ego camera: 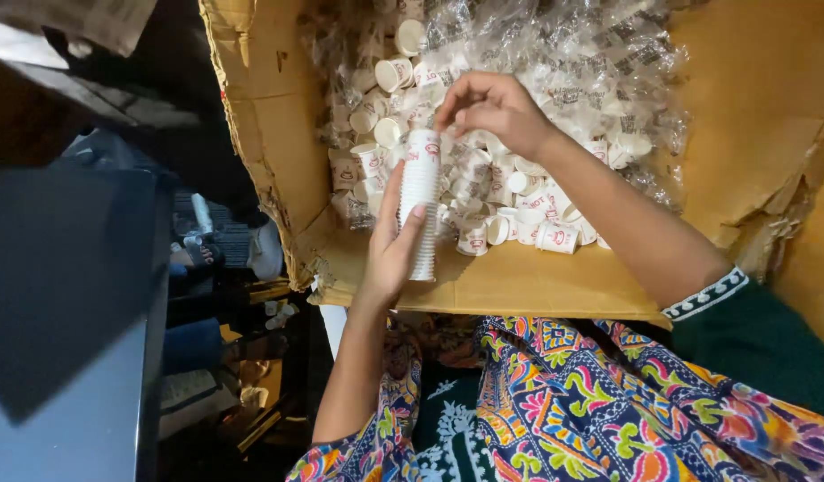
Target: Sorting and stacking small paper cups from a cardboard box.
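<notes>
Gripping cup stack (420, 201), left hand (389, 250); right hand (494, 109) fingers pinching above, box rim (519, 295) near.

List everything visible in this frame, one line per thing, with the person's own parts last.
stack of cups: one, white, upright in the left hand over the box
loose cups: many, white with red print, heaped in the box
plastic wrappers: many, clear, piled at the far side of the box
cardboard box: one, brown, open, torn left edge
patterned cloth: one, multicolour, over the lap
left hand: gripping the stack
right hand: fingertips at the stack's top
</notes>
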